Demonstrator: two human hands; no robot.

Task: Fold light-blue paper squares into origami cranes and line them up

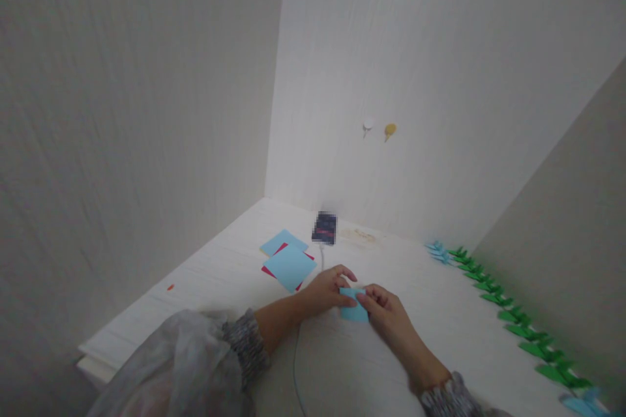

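Note:
A small light-blue piece of paper [354, 313], with straight edges, is held between both hands above the white table. My left hand [325, 290] pinches its left side, thumb on the near face and index finger arched over the top. On the right, my right hand [386, 309] grips the upper right edge between thumb and fingers. Whether the paper is folded in layers is hard to make out. Beyond my left hand lie larger light-blue square sheets [289, 266], with red paper corners showing from under the nearer one.
A phone [325, 228], blurred, stands near the back wall with a cable [295, 365] running toward me. Green folded paper pieces [513, 319] line the right wall, with light-blue ones [439, 252] at the end. An orange scrap [170, 287] lies left; two hooks [390, 129] hang on the wall.

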